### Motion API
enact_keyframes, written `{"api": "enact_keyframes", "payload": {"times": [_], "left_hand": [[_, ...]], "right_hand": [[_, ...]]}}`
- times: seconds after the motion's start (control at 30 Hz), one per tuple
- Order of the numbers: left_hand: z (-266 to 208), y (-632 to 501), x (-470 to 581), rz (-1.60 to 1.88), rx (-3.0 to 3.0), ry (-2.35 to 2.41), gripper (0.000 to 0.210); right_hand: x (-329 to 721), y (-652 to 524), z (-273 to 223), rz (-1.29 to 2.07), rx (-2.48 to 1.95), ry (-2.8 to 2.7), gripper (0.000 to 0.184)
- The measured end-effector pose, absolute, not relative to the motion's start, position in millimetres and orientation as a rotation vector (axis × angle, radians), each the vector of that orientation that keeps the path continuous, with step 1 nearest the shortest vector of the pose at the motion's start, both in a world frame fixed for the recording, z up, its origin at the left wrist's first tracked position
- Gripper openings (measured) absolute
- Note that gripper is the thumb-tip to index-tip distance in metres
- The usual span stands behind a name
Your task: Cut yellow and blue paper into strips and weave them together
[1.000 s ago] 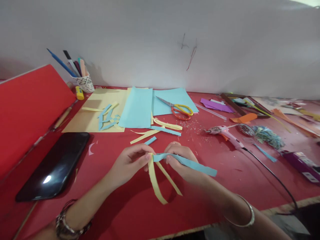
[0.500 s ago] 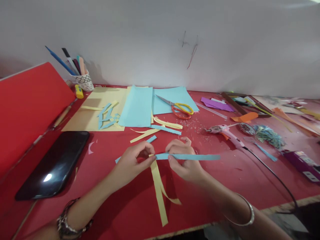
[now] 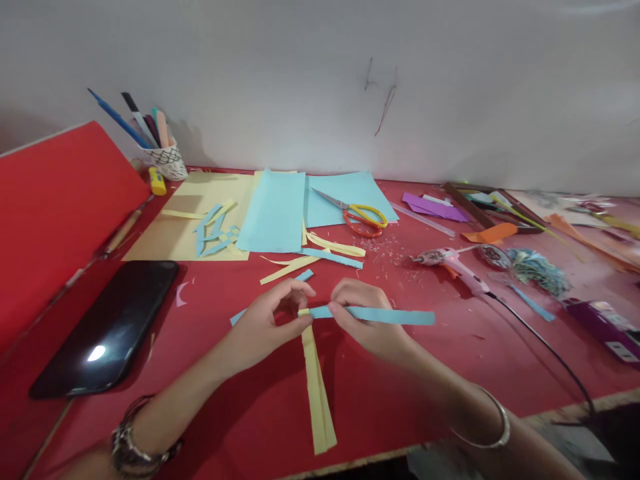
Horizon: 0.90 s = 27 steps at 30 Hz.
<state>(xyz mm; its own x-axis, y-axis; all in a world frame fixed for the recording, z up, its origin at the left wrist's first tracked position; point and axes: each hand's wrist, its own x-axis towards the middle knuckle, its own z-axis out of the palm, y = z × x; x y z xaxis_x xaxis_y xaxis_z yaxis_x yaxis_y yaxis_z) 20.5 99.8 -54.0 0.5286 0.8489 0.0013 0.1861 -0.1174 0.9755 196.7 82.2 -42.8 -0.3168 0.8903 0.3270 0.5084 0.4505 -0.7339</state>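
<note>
My left hand (image 3: 263, 323) pinches the spot where a yellow paper strip (image 3: 315, 393) crosses a blue paper strip (image 3: 395, 315). From that pinch the yellow strip hangs toward the table's front edge, its two lengths nearly overlapping. My right hand (image 3: 367, 320) is closed on the blue strip, thumb against fingers, a short way right of the left fingertips. The blue strip's free end sticks out to the right past this hand. How the strips are joined is hidden by the left fingertips.
Loose yellow and blue strips lie ahead, below blue sheets (image 3: 274, 210) and scissors (image 3: 357, 213). A black phone (image 3: 107, 327) lies left, beneath a red board (image 3: 65, 220) and pen cup (image 3: 167, 162). At right are a pink glue gun (image 3: 463, 270), its cord and a yarn bundle (image 3: 537, 272).
My right hand has shifted slightly left along the blue strip and its fingers have curled in. The yellow strip's two hanging lengths have come together. My left hand stays almost still.
</note>
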Motion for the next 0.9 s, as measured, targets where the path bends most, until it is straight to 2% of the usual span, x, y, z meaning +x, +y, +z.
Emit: {"api": "enact_keyframes", "payload": {"times": [0.2, 0.5, 0.67, 0.9], "left_hand": [[-59, 98, 22, 0.688, 1.361, 0.784, 0.027], [-57, 95, 25, 0.555, 1.098, 0.653, 0.051], [-59, 88, 29, 0.489, 1.104, 0.713, 0.024], [-61, 86, 33, 0.571, 1.061, 0.737, 0.025]], "right_hand": [[195, 79, -42, 0.815, -1.242, -1.884, 0.018], [195, 81, -45, 0.811, -1.13, -1.711, 0.015], [194, 80, -45, 0.799, -1.089, -1.663, 0.018], [194, 81, -47, 0.852, -1.083, -1.611, 0.02]]}}
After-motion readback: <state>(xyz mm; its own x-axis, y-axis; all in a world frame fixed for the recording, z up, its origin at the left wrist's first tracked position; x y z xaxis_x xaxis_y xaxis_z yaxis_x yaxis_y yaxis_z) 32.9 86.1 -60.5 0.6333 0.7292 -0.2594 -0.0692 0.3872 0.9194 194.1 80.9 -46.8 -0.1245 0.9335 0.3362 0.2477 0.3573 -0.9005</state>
